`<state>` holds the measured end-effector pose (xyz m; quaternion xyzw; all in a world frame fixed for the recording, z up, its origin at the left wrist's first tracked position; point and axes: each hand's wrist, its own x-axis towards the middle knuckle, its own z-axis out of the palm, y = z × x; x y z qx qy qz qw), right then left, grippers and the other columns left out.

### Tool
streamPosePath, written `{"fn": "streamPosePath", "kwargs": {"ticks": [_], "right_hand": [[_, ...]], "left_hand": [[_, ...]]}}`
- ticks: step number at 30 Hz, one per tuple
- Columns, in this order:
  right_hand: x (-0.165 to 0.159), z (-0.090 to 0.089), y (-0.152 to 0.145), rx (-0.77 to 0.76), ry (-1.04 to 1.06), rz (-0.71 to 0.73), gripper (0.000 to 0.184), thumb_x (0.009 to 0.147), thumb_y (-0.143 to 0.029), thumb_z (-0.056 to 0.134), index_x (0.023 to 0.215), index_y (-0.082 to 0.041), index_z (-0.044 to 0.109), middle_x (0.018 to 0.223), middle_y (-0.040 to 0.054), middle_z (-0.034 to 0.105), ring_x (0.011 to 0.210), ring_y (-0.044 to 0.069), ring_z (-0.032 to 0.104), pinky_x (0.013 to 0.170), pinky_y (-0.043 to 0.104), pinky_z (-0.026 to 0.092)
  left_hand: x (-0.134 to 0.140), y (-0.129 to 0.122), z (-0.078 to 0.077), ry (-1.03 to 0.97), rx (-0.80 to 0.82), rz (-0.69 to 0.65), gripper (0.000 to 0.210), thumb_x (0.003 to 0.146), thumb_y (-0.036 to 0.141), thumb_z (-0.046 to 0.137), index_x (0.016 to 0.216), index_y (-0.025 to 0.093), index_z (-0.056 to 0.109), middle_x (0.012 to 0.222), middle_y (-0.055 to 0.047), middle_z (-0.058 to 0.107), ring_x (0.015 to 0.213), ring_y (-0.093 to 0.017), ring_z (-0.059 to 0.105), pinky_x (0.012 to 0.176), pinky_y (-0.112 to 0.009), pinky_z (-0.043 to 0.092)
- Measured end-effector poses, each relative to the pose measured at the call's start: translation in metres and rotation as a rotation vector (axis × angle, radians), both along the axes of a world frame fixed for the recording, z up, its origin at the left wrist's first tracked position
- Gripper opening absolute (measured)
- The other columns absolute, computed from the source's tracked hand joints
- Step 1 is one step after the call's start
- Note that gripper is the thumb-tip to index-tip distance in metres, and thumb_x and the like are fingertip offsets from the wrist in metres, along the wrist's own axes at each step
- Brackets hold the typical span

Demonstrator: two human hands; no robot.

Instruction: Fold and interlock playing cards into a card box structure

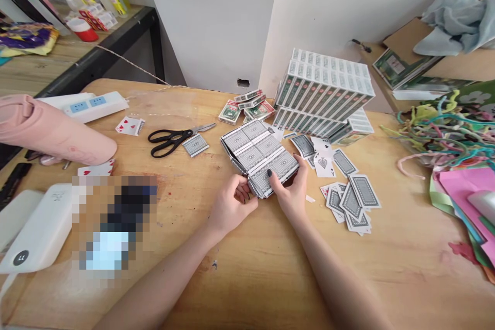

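A flat box made of playing cards [260, 150], grey patterned backs outward, tilts above the table between my hands. My right hand [292, 191] grips its right near corner, thumb with a dark nail on top. At the near left corner, my left hand [234, 201] has its fingers curled against the box edge; whether they pinch a part of it is partly hidden. A dark gap shows along the left side of the box. Loose playing cards [351, 198] lie spread to the right. Left of the box are black-handled scissors [174, 139] and a cut card piece [195, 145].
Stacked card packs [320, 93] stand at the back, with small card boxes [247, 105] beside them. On the left are a pink rolled item [54, 129], a power strip [93, 105] and a white power bank [42, 227]. Colourful pipe cleaners [456, 134] and paper sheets [464, 191] lie right.
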<state>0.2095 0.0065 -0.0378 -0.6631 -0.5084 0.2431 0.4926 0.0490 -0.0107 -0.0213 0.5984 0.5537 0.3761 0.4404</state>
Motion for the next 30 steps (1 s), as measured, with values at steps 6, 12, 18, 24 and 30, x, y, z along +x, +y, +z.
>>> {"fn": "streamPosePath", "kwargs": {"ticks": [6, 12, 18, 24, 30], "right_hand": [[0.0000, -0.0014, -0.0001, -0.009, 0.010, -0.005, 0.073, 0.070, -0.044, 0.067, 0.130, -0.021, 0.034, 0.121, 0.0121, 0.047, 0.114, 0.029, 0.049, 0.095, 0.047, 0.043], [-0.0005, 0.0004, -0.0006, 0.001, -0.002, -0.002, 0.070, 0.069, -0.042, 0.068, 0.127, -0.020, 0.035, 0.120, 0.0117, 0.047, 0.111, 0.027, 0.050, 0.094, 0.046, 0.043], [-0.0012, 0.0022, -0.0008, 0.014, -0.025, -0.014, 0.068, 0.069, -0.041, 0.067, 0.126, -0.020, 0.036, 0.122, 0.0117, 0.047, 0.110, 0.026, 0.050, 0.095, 0.044, 0.042], [-0.0015, 0.0031, -0.0010, 0.002, -0.022, -0.011, 0.068, 0.070, -0.041, 0.067, 0.126, -0.020, 0.036, 0.122, 0.0121, 0.047, 0.112, 0.027, 0.049, 0.095, 0.045, 0.042], [-0.0005, 0.0035, 0.0002, -0.003, -0.019, -0.005, 0.068, 0.069, -0.041, 0.068, 0.125, -0.020, 0.036, 0.119, 0.0115, 0.048, 0.110, 0.027, 0.050, 0.094, 0.045, 0.043]], "left_hand": [[0.0009, 0.0025, -0.0007, -0.017, -0.032, 0.016, 0.019, 0.065, 0.015, 0.064, 0.077, 0.019, 0.050, 0.069, 0.003, 0.059, 0.061, -0.011, 0.057, 0.057, -0.023, 0.048], [0.0023, 0.0030, -0.0017, -0.010, -0.026, 0.031, 0.018, 0.062, 0.014, 0.063, 0.073, 0.019, 0.049, 0.065, 0.004, 0.059, 0.058, -0.010, 0.055, 0.055, -0.022, 0.047], [0.0027, 0.0038, -0.0008, -0.013, -0.020, 0.034, 0.018, 0.061, 0.013, 0.063, 0.070, 0.019, 0.049, 0.063, 0.004, 0.057, 0.056, -0.010, 0.053, 0.053, -0.021, 0.045], [0.0028, 0.0048, -0.0009, -0.026, -0.010, 0.034, 0.018, 0.061, 0.013, 0.063, 0.069, 0.019, 0.048, 0.062, 0.004, 0.056, 0.056, -0.010, 0.052, 0.052, -0.021, 0.044], [0.0037, 0.0054, 0.0002, -0.037, -0.006, 0.030, 0.019, 0.061, 0.012, 0.063, 0.067, 0.019, 0.047, 0.061, 0.005, 0.055, 0.055, -0.010, 0.051, 0.051, -0.021, 0.044]]}}
